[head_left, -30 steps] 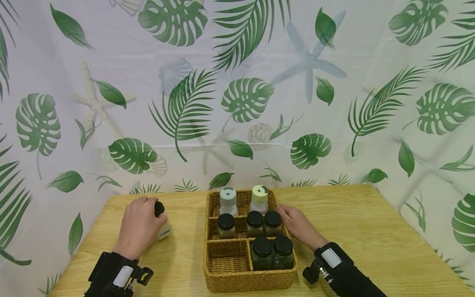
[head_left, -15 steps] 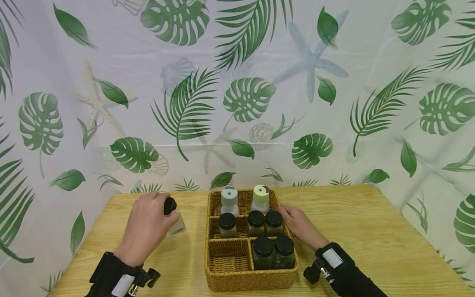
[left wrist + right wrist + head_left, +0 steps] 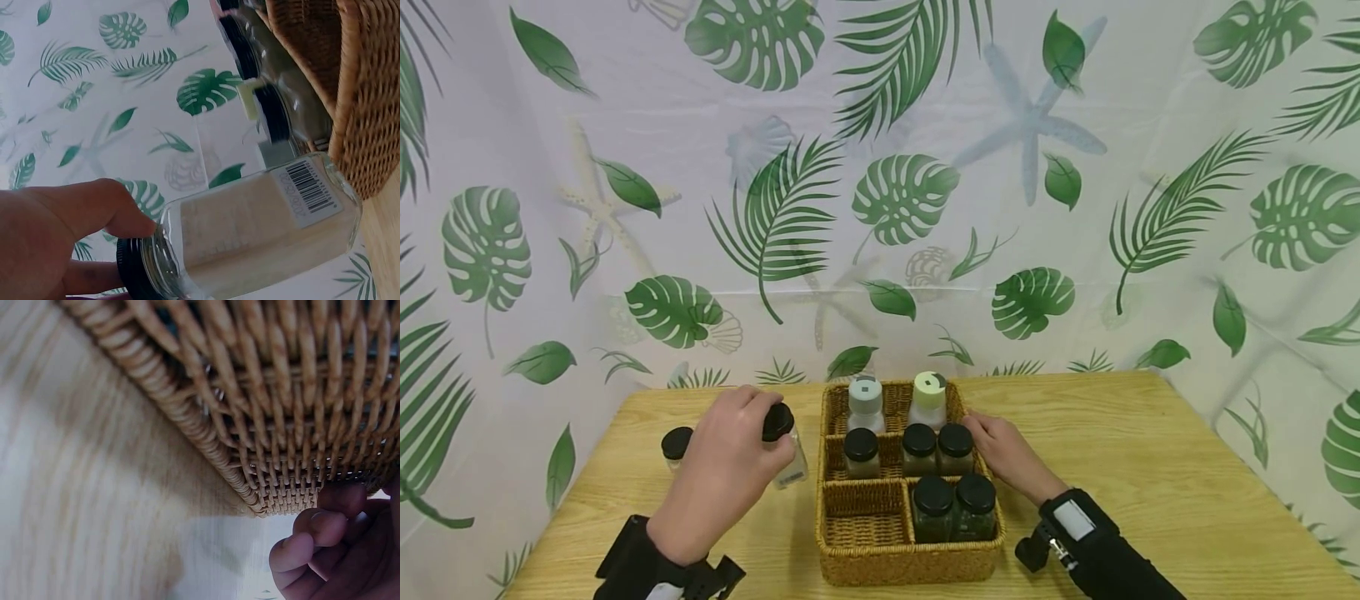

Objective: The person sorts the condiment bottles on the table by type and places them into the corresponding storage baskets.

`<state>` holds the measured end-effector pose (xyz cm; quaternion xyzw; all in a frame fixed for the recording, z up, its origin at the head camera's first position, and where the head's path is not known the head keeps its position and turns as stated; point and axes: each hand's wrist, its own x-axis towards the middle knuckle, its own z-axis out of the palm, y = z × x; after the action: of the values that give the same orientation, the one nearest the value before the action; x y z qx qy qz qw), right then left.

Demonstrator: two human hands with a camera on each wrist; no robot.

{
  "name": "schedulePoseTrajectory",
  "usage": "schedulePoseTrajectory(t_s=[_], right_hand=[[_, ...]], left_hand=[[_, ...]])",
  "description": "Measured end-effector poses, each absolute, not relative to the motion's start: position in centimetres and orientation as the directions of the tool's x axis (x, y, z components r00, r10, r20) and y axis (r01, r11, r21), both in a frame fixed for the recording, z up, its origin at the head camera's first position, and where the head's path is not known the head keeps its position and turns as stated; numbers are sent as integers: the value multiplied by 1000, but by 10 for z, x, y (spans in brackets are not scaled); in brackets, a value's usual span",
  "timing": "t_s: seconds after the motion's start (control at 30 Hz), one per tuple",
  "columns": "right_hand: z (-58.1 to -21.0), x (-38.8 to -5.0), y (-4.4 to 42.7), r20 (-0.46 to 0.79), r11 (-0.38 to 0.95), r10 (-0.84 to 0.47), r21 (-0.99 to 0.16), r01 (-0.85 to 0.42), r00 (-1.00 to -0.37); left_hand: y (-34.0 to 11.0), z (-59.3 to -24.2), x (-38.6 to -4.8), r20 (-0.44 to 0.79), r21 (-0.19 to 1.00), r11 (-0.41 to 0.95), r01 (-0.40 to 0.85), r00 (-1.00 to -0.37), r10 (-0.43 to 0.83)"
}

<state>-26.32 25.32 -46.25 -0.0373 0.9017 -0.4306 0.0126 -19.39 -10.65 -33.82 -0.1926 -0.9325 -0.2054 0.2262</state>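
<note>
My left hand (image 3: 730,467) holds a glass jar (image 3: 792,462) by its black lid, left of the wicker basket (image 3: 910,568). In the left wrist view the jar (image 3: 262,225) is tilted, and a barcode label and pale contents show through the glass. Thumb and fingers pinch the lid (image 3: 134,269). My right hand (image 3: 1011,454) grips the basket's right side near the back. The right wrist view shows its curled fingers (image 3: 325,531) against the woven wall (image 3: 281,412); the thumb is mostly hidden there.
Another black-lidded jar (image 3: 677,444) stands on the wooden table (image 3: 1150,467) behind my left wrist. Several jars fill basket compartments: a pale-blue-capped bottle (image 3: 866,400), a yellow-capped bottle (image 3: 928,398) and black-lidded jars (image 3: 932,504). The front-left compartment (image 3: 863,529) holds nothing. A leaf-patterned cloth (image 3: 880,208) hangs behind.
My left hand has lifted the jar off the table and carried it right, towards the basket. A second jar behind the wrist has come into view. My right hand stays at the basket.
</note>
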Motion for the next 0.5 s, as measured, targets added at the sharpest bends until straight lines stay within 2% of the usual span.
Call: schedulePoseTrajectory(t_s=[0.37,0.5], right_hand=[[-462,-262,253,7,624,-83,-779,-58,-997],[-463,-263,253,13,631,-78,-773,-60,-997]], left_hand=[[-77,-340,-176,455,270,821,503,-818,352],[-67,-342,-172,460,259,801,540,-798,390]])
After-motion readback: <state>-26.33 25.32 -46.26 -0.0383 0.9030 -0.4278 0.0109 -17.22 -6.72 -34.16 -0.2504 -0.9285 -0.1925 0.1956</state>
